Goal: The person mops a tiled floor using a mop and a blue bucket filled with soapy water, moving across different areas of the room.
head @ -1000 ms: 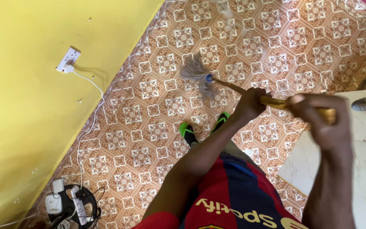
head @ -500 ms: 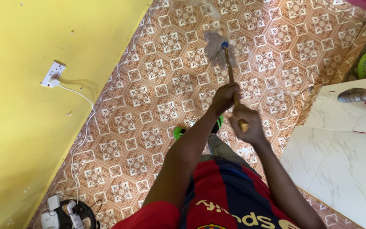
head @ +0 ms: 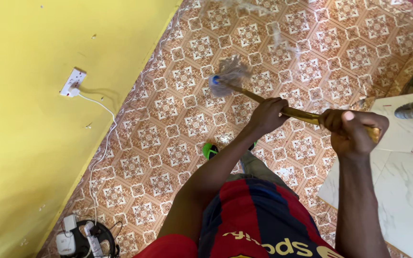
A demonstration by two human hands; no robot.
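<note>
The long mop with a yellowish wooden handle and grey string head (head: 264, 99) is lying at a shallow slant across the middle of the view, its long axis running from the right, near the person, to the left and farther away, with the stringy head (head: 229, 76) pointing left and resting on the orange-and-cream patterned tile floor (head: 178, 143). The left hand (head: 269, 115) is wrapping closed around the middle of the handle, and the right hand (head: 352, 131) is gripping the handle's near end in a tight fist, thumb on top. Below the hands, a green-toed shoe (head: 210, 151) is showing on the tiles. To the left, a yellow wall (head: 34, 119) is carrying a white wall socket (head: 73, 82), from which a white cable (head: 102, 138) is running down to a black-and-white cluster of plugs and adapters (head: 84, 236) on the floor in the near left corner. A white marble-look slab (head: 407, 181) is lying to the right, close beside the right hand.
</note>
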